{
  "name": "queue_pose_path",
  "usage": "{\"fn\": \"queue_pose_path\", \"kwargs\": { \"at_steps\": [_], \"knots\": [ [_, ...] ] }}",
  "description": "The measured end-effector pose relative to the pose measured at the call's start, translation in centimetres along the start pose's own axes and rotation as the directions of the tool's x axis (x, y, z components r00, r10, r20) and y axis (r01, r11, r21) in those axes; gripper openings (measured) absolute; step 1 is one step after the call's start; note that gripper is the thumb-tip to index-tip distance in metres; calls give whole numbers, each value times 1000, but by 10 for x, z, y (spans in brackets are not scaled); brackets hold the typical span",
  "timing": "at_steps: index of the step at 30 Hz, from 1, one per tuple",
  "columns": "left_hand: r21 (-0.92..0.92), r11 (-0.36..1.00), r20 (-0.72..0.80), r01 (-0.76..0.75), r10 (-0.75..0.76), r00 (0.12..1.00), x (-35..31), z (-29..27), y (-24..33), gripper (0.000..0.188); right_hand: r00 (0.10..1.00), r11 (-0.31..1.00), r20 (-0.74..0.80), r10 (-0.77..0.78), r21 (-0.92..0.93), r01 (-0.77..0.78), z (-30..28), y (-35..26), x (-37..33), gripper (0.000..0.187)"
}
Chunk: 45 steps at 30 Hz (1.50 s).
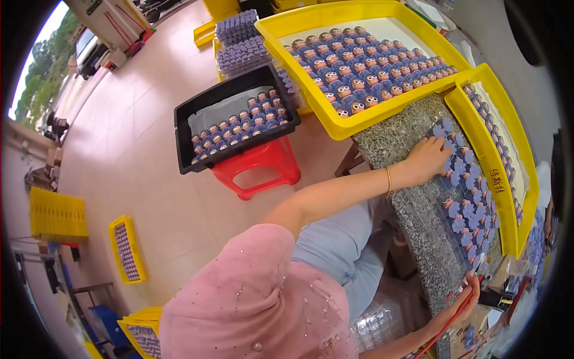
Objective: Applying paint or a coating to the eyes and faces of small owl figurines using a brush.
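Note:
My left hand reaches over the granite worktop to a clear plastic tray of small figurines with blue flower-shaped pieces. Its fingers are bent down and drawn together at the tray's far left edge; what is between them is hidden. At the tray's near end, my right hand closes around a slim tool with a pale tip. A red cord or tube runs from it along my forearm. The tool's exact kind is too small to tell.
A large yellow tray of figurines stands beyond my left hand, and a narrower yellow tray lies right of the worktop. A black crate of figurines sits on a red stool. Yellow crates stand far left.

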<state>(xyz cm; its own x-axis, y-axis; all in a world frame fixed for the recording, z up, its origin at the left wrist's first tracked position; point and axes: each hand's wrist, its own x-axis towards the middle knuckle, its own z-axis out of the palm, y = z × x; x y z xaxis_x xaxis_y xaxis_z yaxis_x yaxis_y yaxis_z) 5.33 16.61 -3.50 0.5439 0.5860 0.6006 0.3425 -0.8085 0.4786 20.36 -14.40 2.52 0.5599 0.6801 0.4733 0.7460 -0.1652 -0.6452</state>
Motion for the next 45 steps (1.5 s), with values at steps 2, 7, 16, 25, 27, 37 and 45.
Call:
{"fn": "queue_pose_path", "kwargs": {
  "at_steps": [2,7,16,25,27,37,45],
  "knots": [
    [-65,997,-59,43,-47,997,3,1,-4,39,1000,1000,-14,16,-7,-16,0,-4,-4,33],
    [-595,787,-134,165,-299,945,9,-29,24,30,988,966,-76,136,232,-116,3,-30,-14,40],
    [-461,-756,722,465,-15,691,-91,-82,93,24,994,763,97,-49,646,-25,18,-66,-29,37],
    [-354,-696,895,625,-58,442,-126,-72,103,41,877,834,293,-380,518,188,40,-97,-14,24],
    [-354,-672,899,650,-52,435,-128,-71,107,42,848,849,327,-418,473,236,43,-95,-15,20],
    [-811,116,545,574,-212,812,-129,-60,121,58,994,826,105,35,557,-88,28,-77,-31,28],
    [-783,445,395,435,-186,900,-128,-40,124,61,976,822,-9,218,541,-178,30,-69,-38,18]
  ]
}}
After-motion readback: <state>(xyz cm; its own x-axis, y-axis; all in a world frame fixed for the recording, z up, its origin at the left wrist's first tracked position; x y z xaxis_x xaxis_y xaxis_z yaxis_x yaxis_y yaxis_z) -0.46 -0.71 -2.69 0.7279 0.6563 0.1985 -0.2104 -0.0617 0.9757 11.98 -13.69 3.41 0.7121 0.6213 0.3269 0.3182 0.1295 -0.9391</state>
